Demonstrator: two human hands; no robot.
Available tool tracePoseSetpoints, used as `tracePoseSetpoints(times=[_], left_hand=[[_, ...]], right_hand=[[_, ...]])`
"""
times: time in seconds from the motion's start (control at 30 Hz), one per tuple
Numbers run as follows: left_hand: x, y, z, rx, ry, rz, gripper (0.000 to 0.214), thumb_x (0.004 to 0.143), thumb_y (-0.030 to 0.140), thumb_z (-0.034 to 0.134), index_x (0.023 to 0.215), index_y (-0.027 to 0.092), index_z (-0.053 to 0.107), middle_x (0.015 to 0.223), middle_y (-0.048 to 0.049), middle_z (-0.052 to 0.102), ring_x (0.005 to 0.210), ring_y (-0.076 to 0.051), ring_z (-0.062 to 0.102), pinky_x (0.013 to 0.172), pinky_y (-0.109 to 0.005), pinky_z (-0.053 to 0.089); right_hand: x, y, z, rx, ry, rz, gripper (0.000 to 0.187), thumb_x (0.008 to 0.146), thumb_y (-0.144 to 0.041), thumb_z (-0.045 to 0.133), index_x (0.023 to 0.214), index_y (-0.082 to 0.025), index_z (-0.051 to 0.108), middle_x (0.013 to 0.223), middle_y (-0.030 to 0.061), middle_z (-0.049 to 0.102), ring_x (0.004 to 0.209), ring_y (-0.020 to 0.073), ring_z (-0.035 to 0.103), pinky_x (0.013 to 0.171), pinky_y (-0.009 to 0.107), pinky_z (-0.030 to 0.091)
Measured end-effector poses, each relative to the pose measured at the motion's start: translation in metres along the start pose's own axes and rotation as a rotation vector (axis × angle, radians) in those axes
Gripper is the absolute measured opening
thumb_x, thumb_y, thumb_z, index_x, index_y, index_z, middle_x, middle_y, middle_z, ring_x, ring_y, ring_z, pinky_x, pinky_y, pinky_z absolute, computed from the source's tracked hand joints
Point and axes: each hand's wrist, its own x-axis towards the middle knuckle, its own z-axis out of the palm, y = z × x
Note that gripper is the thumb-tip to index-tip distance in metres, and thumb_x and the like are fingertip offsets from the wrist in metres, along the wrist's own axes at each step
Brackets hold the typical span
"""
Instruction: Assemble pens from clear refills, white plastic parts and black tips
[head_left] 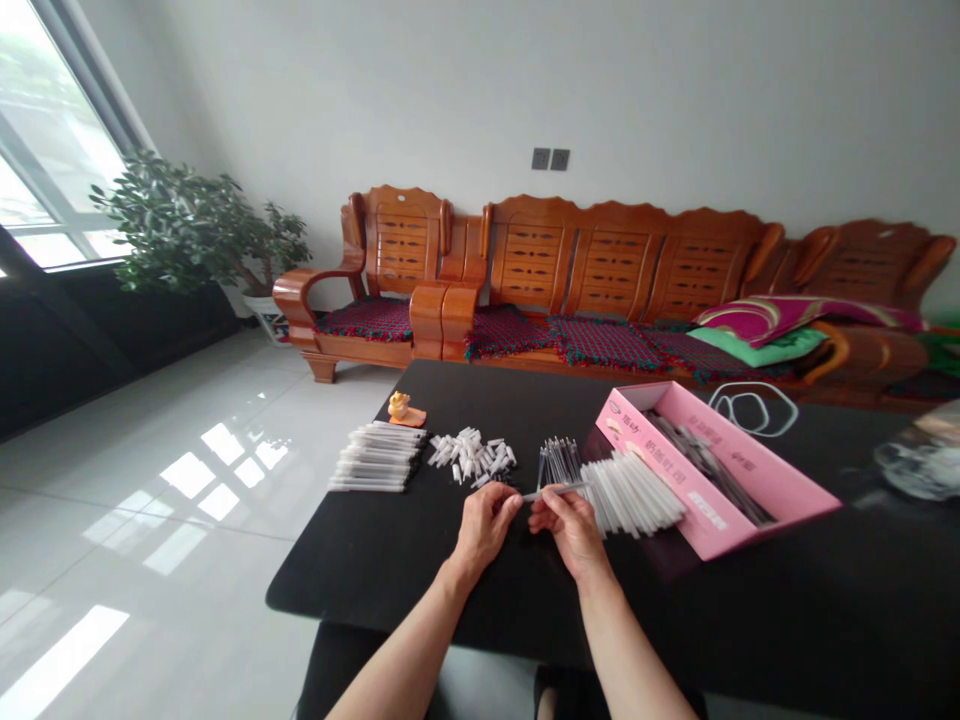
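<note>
From the head view, both hands were pinching the same thing: the left hand had one end of a slim pale tube between thumb and fingers, and the right hand gripped it further along, with the other end poking out past the fingers. The tube was up just over the near part of the black desk, in front of the piles. Just beside the right hand sat a row of white tubes, with a bunch of dark-tipped thin rods next to them. Right of those was a pink box, open on top, sitting at a slant with dark sticks inside. Beyond the left hand there was a loose heap of white caps, then a neat stack of white sticks further left. Oh, and a little yellow figurine stood just behind that stack.
</note>
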Motion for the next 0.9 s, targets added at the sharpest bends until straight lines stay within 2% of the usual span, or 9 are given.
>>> tracePoseSetpoints(times=[0.23, 0.4, 0.5, 0.6, 0.67, 0.73, 0.8, 0.9], left_hand=[[-0.003, 0.003, 0.0, 0.092, -0.038, 0.1, 0.019, 0.092, 0.026, 0.054, 0.08, 0.017, 0.064, 0.077, -0.0022, 0.06, 0.071, -0.013, 0.056, 0.067, -0.022, 0.042], [-0.009, 0.005, 0.006, 0.255, -0.076, 0.175, 0.023, 0.094, 0.028, 0.049, 0.08, 0.018, 0.064, 0.076, -0.0023, 0.058, 0.068, -0.012, 0.055, 0.063, -0.021, 0.042], [-0.01, 0.008, 0.004, 0.24, -0.082, 0.192, 0.02, 0.093, 0.031, 0.051, 0.09, 0.019, 0.067, 0.081, -0.003, 0.061, 0.068, -0.012, 0.056, 0.065, -0.021, 0.043], [-0.003, 0.007, -0.008, 0.191, 0.05, 0.101, 0.021, 0.092, 0.032, 0.053, 0.101, 0.019, 0.067, 0.086, -0.0035, 0.064, 0.065, -0.011, 0.055, 0.064, -0.021, 0.043], [0.006, 0.0, -0.021, 0.248, 0.205, -0.012, 0.019, 0.092, 0.028, 0.051, 0.096, 0.019, 0.068, 0.084, -0.0037, 0.064, 0.065, -0.012, 0.057, 0.065, -0.022, 0.043], [0.018, -0.011, -0.037, 0.377, 0.276, -0.137, 0.017, 0.09, 0.022, 0.052, 0.092, 0.019, 0.068, 0.085, -0.0044, 0.065, 0.071, -0.015, 0.059, 0.07, -0.024, 0.043], [0.027, -0.022, -0.051, 0.523, 0.242, -0.242, 0.017, 0.088, 0.021, 0.054, 0.094, 0.019, 0.069, 0.088, -0.0051, 0.065, 0.074, -0.016, 0.061, 0.071, -0.025, 0.042], [0.035, -0.032, -0.063, 0.696, 0.129, -0.326, 0.019, 0.088, 0.028, 0.056, 0.098, 0.021, 0.07, 0.092, -0.0063, 0.064, 0.077, -0.018, 0.061, 0.068, -0.026, 0.04]], right_hand=[[0.0, 0.0, 0.0, -0.018, -0.003, 0.007, 0.025, 0.074, -0.032, 0.078, 0.085, -0.015, 0.064, 0.064, 0.0032, 0.071, 0.048, 0.018, 0.067, 0.044, 0.027, 0.056], [0.001, 0.0, -0.001, -0.021, -0.022, -0.015, 0.021, 0.077, -0.032, 0.075, 0.079, -0.015, 0.063, 0.058, 0.0001, 0.067, 0.041, 0.0141, 0.061, 0.037, 0.024, 0.051], [0.0, -0.002, 0.0, -0.006, -0.029, -0.015, 0.02, 0.079, -0.033, 0.073, 0.077, -0.016, 0.062, 0.058, 0.0001, 0.067, 0.041, 0.0146, 0.061, 0.039, 0.024, 0.051], [-0.001, -0.005, 0.001, 0.029, -0.047, -0.013, 0.019, 0.08, -0.033, 0.071, 0.077, -0.017, 0.062, 0.066, 0.003, 0.071, 0.054, 0.0193, 0.069, 0.049, 0.029, 0.056], [-0.002, -0.006, 0.001, 0.032, -0.073, -0.004, 0.018, 0.078, -0.032, 0.072, 0.078, -0.017, 0.062, 0.071, 0.0046, 0.073, 0.062, 0.0221, 0.071, 0.054, 0.031, 0.058], [-0.002, -0.006, 0.001, 0.018, -0.096, 0.003, 0.017, 0.077, -0.03, 0.073, 0.078, -0.017, 0.062, 0.072, 0.0047, 0.072, 0.064, 0.0222, 0.071, 0.054, 0.031, 0.058], [-0.002, -0.005, 0.002, 0.002, -0.106, 0.002, 0.016, 0.077, -0.028, 0.074, 0.078, -0.017, 0.063, 0.072, 0.004, 0.072, 0.062, 0.0207, 0.07, 0.053, 0.031, 0.057], [-0.001, -0.003, 0.002, -0.014, -0.115, 0.011, 0.015, 0.078, -0.028, 0.074, 0.081, -0.017, 0.065, 0.07, 0.003, 0.07, 0.056, 0.0178, 0.067, 0.05, 0.029, 0.055]])
